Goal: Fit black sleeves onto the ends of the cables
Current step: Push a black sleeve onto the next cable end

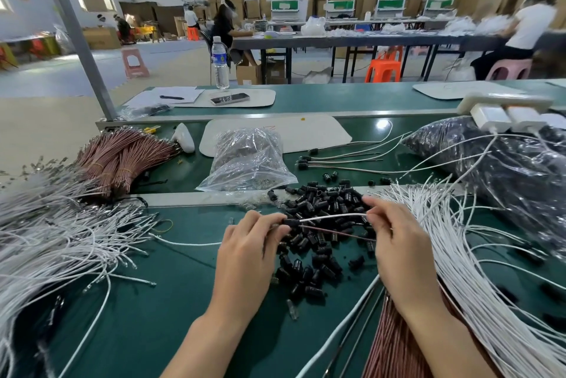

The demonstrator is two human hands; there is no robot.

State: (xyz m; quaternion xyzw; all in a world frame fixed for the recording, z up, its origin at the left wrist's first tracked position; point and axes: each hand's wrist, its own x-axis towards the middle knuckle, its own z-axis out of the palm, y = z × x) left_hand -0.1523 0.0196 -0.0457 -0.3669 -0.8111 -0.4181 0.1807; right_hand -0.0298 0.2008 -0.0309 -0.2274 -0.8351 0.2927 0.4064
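Observation:
My left hand (249, 243) pinches a black sleeve (291, 222) at the end of a white cable (332, 217). My right hand (395, 236) grips that white cable and a thin brown cable (330, 232) running below it. Both hands hover over a pile of loose black sleeves (318, 224) on the green table (190, 270). Several finished cables with sleeves (337, 158) lie further back. White cables are heaped at the left (61, 233) and fanned at the right (459, 239), and under my right forearm lies a brown cable bundle (389, 341).
A clear bag of small parts (248, 160) and tied brown cable bundles (122, 157) lie behind the pile. A large dark bag (505, 169) and a white power strip (505, 108) sit at the right. Beyond are a water bottle (220, 63), a phone (229, 98), and seated people at other tables.

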